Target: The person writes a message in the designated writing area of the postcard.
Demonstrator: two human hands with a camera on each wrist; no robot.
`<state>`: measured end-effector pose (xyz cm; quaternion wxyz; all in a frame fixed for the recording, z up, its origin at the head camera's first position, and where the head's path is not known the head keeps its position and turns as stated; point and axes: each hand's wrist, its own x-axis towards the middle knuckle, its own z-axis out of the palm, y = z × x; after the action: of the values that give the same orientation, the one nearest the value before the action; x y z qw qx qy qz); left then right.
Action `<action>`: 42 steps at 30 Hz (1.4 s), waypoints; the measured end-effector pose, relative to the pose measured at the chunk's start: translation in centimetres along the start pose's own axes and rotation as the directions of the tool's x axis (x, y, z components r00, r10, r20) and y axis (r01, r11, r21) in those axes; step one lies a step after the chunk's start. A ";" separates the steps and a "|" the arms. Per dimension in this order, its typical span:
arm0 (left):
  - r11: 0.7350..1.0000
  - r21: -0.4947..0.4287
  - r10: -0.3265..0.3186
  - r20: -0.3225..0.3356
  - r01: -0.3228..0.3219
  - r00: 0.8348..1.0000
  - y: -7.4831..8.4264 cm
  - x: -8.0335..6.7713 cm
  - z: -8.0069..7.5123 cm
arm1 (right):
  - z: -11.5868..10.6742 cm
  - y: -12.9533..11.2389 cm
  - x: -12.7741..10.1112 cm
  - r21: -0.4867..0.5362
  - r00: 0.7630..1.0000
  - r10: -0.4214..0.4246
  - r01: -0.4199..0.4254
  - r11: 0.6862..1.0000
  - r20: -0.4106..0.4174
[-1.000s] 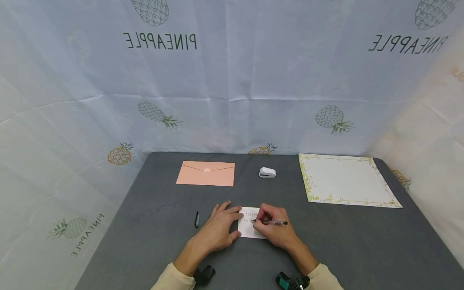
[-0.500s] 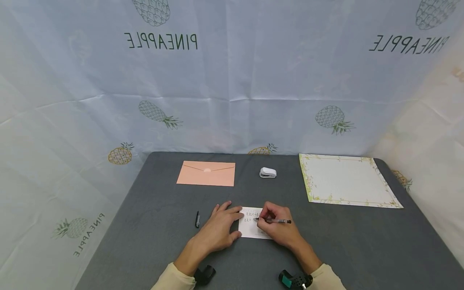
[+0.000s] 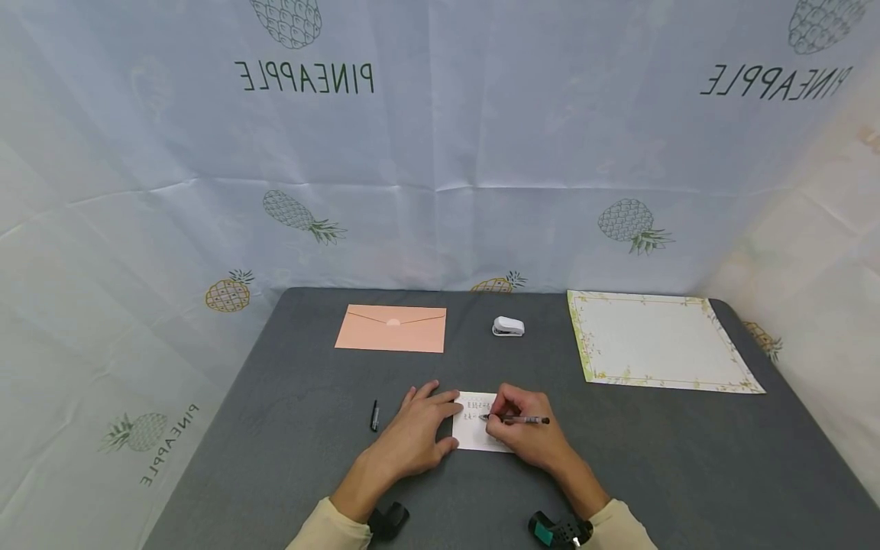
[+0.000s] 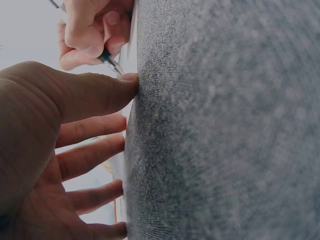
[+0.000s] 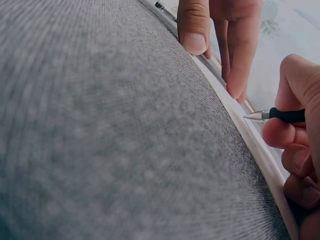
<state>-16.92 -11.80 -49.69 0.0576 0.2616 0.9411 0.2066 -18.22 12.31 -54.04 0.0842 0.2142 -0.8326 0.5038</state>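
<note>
We've got the right hand [image 3: 525, 435] pinching a pen [image 3: 517, 419], tip on the small white card [image 3: 473, 435], while our left hand [image 3: 415, 431] lies flat, fingers straight, pinning the card's edge.

writing on card [image 3: 474, 429] too small to read; card's right part hidden under right hand [image 3: 525, 435]

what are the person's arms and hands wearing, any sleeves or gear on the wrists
Both hands are bare: no gloves, rings or watch show on the left hand or the right hand. Cream long sleeves end at the wrists. Each wrist carries a small strapped device: a black one on the left wrist, a black and teal one on the right wrist.
</note>
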 end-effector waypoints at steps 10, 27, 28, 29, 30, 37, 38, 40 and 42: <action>1.000 0.001 0.001 -0.008 -0.001 1.000 0.1 0.1 0.0 | -0.2 0.1 0.0 -0.014 0.999 -0.018 0.017 1.000 -0.028; 1.000 -0.006 0.005 -0.011 -0.005 1.000 0.1 0.0 0.0 | 0.0 0.0 0.0 -0.025 1.000 -0.021 0.021 0.999 -0.016; 1.000 -0.006 0.002 -0.009 -0.002 1.000 0.0 0.0 0.1 | 0.0 0.0 0.0 -0.024 1.000 -0.024 0.024 0.999 -0.017; 1.000 -0.005 0.000 -0.008 0.000 1.000 0.0 0.0 0.1 | 0.0 0.0 0.0 -0.023 1.000 -0.026 0.026 0.999 -0.016; 1.000 -0.006 -0.001 -0.008 0.001 1.000 0.0 0.0 0.1 | 0.0 0.0 0.0 -0.023 1.000 -0.027 0.026 0.999 -0.016; 1.000 -0.007 0.001 -0.010 -0.001 1.000 0.0 0.0 0.2 | 0.0 0.2 0.0 -0.028 0.999 -0.030 0.030 0.999 -0.012; 1.000 -0.006 0.001 -0.010 -0.001 1.000 0.0 0.0 0.2 | 0.0 0.1 0.0 -0.029 0.999 -0.031 0.030 0.999 -0.011; 1.000 -0.006 0.002 -0.010 -0.002 1.000 -0.1 0.0 0.2 | 0.0 0.1 0.0 -0.029 0.999 -0.031 0.031 0.999 -0.008; 1.000 -0.005 0.003 -0.010 -0.003 1.000 -0.1 0.0 0.2 | 0.0 0.1 0.0 -0.032 0.999 -0.032 0.031 0.999 -0.006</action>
<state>-16.89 -11.80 -49.90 0.0533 0.2618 0.9404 0.2104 -18.25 12.37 -54.11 0.0982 0.2242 -0.8367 0.4900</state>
